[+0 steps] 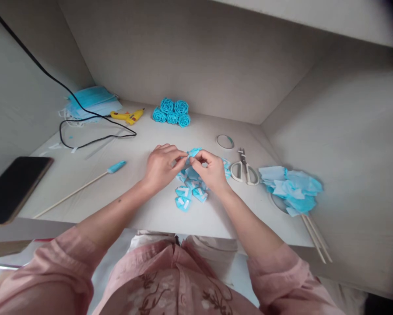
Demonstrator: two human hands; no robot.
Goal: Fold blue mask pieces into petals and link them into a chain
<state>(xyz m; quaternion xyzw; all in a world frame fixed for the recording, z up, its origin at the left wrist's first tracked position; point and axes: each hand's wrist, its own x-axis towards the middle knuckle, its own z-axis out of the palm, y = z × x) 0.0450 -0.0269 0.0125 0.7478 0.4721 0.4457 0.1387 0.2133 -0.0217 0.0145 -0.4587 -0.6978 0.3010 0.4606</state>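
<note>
My left hand (165,164) and my right hand (211,168) meet over the middle of the table, fingertips pinched together. Between them is a small light-blue folded piece (194,152), partly covered by my fingers. Both hands are closed on it. Below lies a loose pile of blue folded pieces (183,192) with white strips on them; some of the pile is hidden by my right hand. To the right of that hand rest white-handled scissors (245,173). On the left lies a thin stick (75,192) with a blue wrapped tip (117,166).
At the back stand several stacked blue rosettes (172,113). A yellow glue gun (128,116), its black cord (98,139) and blue face masks (94,103) are back left. A phone (17,188) lies left. A tape ring (225,141), crumpled blue material (291,188) and sticks (316,238) are right.
</note>
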